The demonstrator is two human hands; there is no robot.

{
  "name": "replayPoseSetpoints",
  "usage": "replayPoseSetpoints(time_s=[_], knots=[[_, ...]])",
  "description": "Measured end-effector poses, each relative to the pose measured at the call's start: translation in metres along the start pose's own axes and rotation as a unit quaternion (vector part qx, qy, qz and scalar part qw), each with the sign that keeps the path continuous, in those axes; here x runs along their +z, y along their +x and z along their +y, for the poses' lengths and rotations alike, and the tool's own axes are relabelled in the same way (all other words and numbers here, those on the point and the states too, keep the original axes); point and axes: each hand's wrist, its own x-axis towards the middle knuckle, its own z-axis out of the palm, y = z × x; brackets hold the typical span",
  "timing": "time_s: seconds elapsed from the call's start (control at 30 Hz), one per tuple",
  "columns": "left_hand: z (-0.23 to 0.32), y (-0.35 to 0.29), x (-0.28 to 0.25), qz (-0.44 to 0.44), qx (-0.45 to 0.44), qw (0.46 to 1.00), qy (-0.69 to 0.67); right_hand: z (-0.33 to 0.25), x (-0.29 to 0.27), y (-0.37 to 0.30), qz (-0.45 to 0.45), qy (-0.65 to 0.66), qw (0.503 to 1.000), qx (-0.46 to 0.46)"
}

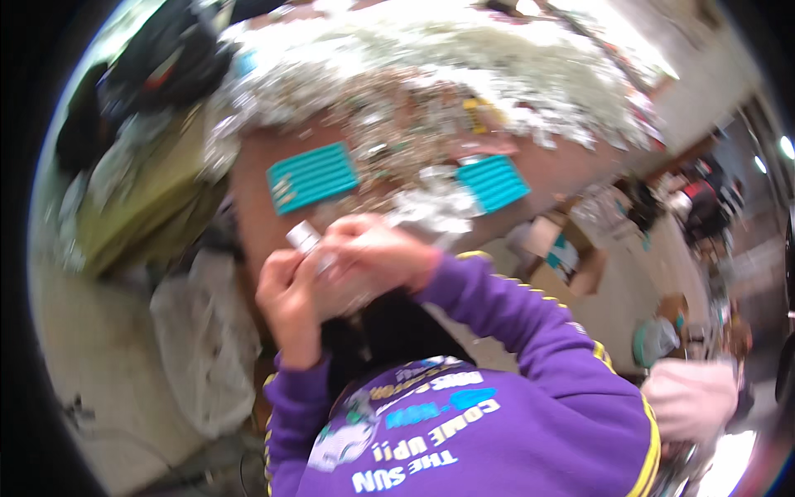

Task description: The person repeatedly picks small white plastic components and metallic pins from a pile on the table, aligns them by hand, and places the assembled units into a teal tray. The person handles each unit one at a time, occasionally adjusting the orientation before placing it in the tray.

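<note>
Close in front of me, my left hand (290,290) and my right hand (373,253) meet with bent fingers on a small clear plastic packet. Its white end (303,238) sticks out above the fingertips; the rest is mostly covered by the hands and smeared by motion. Just beyond lies a teal ridged tray (319,172) with a few small pale pieces (283,190) at its left side. A second teal ridged tray (494,184) is farther right, next to crumpled clear plastic bags (439,203).
A large heap of clear plastic packets (464,58) covers the far table (257,166), with many small loose pieces (381,141) before it. A white plastic bag (203,348) hangs at the left. An open cardboard box (588,269) stands at right; a person in pink (691,398) is behind.
</note>
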Motion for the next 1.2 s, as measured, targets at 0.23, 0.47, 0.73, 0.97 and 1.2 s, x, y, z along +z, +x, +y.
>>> replayPoseSetpoints(time_s=[0.23, 0.47, 0.73, 0.97, 1.2], knots=[[-0.002, 0.001, 0.006, 0.047, -0.046, 0.99, -0.126, -0.014, 0.007, -0.023, 0.016, -0.173, 0.983, -0.06], [-0.001, -0.002, 0.006, 0.046, -0.024, 0.994, -0.092, -0.002, 0.015, -0.021, 0.064, -0.236, 0.965, -0.093], [-0.006, 0.001, 0.005, 0.051, 0.015, 0.998, -0.026, -0.002, 0.021, -0.015, 0.139, -0.359, 0.899, -0.208], [-0.018, 0.0, 0.012, 0.07, -0.134, 0.951, -0.271, 0.011, 0.031, -0.012, 0.137, -0.24, 0.943, -0.184], [-0.019, 0.003, 0.021, 0.103, -0.2, 0.878, -0.423, 0.003, 0.036, -0.008, 0.125, -0.308, 0.923, -0.193]])
